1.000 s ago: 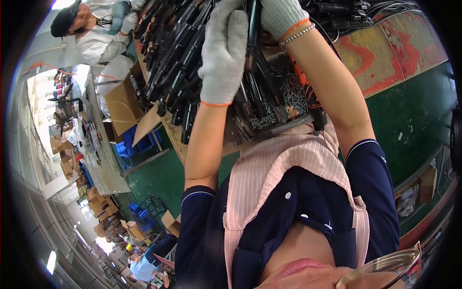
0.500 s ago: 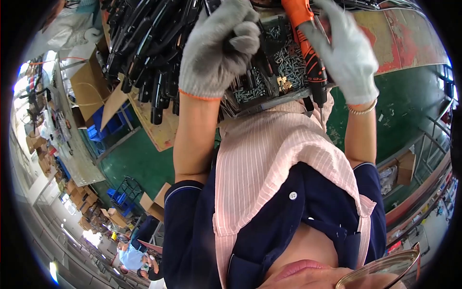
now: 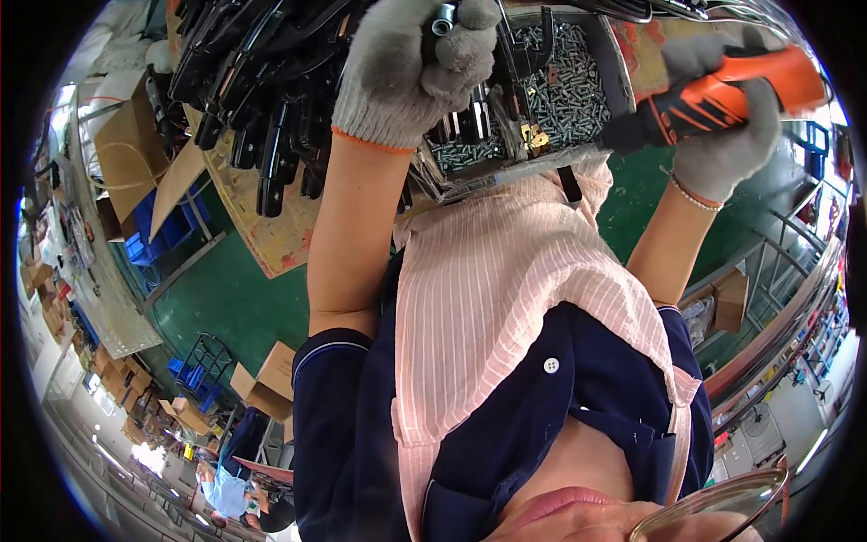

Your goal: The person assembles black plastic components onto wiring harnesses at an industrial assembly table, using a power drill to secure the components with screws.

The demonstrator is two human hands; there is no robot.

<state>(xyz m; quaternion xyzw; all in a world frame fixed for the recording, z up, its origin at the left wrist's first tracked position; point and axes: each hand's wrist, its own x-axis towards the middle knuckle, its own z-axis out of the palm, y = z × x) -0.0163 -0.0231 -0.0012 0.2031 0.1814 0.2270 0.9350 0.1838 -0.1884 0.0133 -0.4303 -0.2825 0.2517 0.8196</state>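
My left hand [image 3: 388, 81], in a grey-white knit glove with an orange cuff edge, is closed over the left side of a parts tray [image 3: 515, 172]. Between its curled fingers shows a small shiny metal piece with a round open end [image 3: 442, 20]; the rest of that piece is hidden. My right hand [image 3: 727, 149], also gloved, grips an orange and black power screwdriver [image 3: 722, 95]. Its black nose points left at the tray's right edge. Inside the tray lie many small screws [image 3: 569, 90], a few brass-coloured pieces [image 3: 534, 137] and black metal parts.
A heap of long black metal parts [image 3: 271, 90] covers the worn table [image 3: 271, 244] on the left. Cables [image 3: 623, 9] run along the far edge. Open cardboard boxes [image 3: 271, 375] and a blue crate [image 3: 158, 226] stand to the left; another person [image 3: 226, 488] is far off at lower left.
The power screwdriver has swung from pointing down beside the tray to lying nearly level, farther right. My right hand, open before, has closed round it. My left hand stays over the tray.
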